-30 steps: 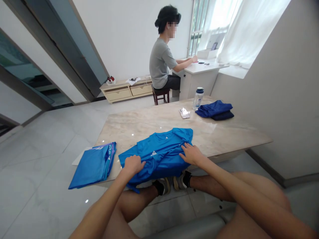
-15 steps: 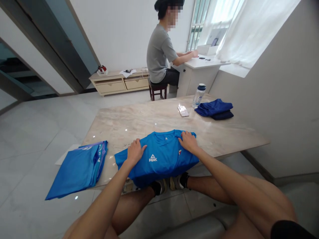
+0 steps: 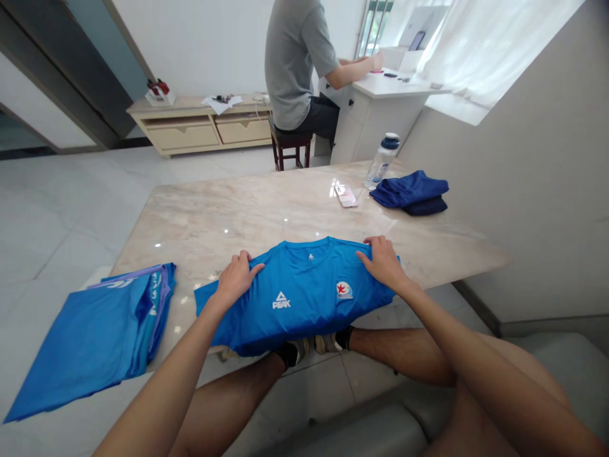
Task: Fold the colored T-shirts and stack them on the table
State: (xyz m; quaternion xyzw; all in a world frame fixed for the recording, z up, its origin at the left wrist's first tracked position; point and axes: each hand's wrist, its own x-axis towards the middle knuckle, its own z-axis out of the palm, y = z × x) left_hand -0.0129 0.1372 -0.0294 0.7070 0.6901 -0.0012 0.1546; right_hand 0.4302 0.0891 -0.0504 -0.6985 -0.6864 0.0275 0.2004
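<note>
A blue T-shirt (image 3: 304,279) lies face up across the near edge of the table, its lower part hanging over. It bears a white PEAK logo and a round badge with a red star. My left hand (image 3: 235,279) rests on the shoulder at the left, thumb spread away from the fingers. On the other shoulder lies my right hand (image 3: 384,260), its thumb also apart from the fingers. To the left, a stack of folded blue shirts (image 3: 90,330) overhangs the table's edge.
The marble-patterned table (image 3: 228,203) carries a phone (image 3: 346,195), a water bottle (image 3: 380,164) and folded dark blue clothing (image 3: 412,192) at the far right. Beyond it a person (image 3: 297,63) sits on a stool at a white desk (image 3: 380,114). A low cabinet (image 3: 185,136) stands by the wall.
My hands have moved apart, and the T-shirt is spread wider, with its badge now fully showing. The view has tilted down and shifted.
</note>
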